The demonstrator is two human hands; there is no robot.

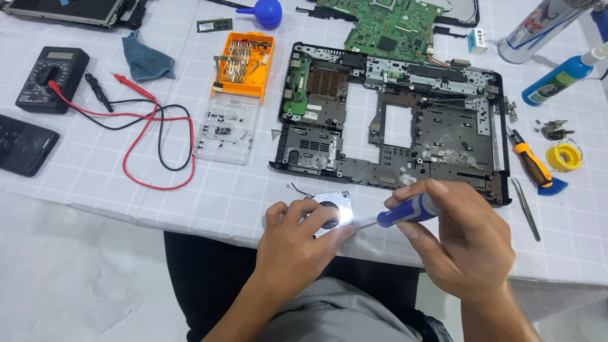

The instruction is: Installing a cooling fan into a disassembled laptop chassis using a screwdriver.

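Head view: small laptop cooling fan (329,215), round blades in a metal housing, sits at the near table edge just in front of the open laptop base; left hand (297,244) pinches the fan, thumb and fingers closed round its rim, steadying it; right hand (459,237) wrapped tight round a blue-handled screwdriver (405,212), tip aimed at the fan's right side, glare hides the exact contact pt; step in hand looks like working a screw on the fan housing; next move prob. needs the tip seated square in the screw head w/ the fan held flat so it doesn't spin or slip off the edge; thin black fan lead curls up at top left of the fan; black laptop base (386,120) lies just behind, stripped, a green board still in its left part; green motherboard (389,25) beyond it at top; orange bit case (244,63) w/ clear lid tray (221,130) holding small screws, left of the base; black multimeter (44,79) far left, red and black leads looping across the cloth; blue rag (147,58) beside it; packages/labels: blue squeeze bottle (560,79) w/ green label far right, lying tilted; white spray can (538,28) w/ coloured label above it; small white box (478,39) w/ teal print near the motherboard; yellow solder-wick reel (563,156) and orange-black brush (535,166) at right; tweezers (525,208) near them.
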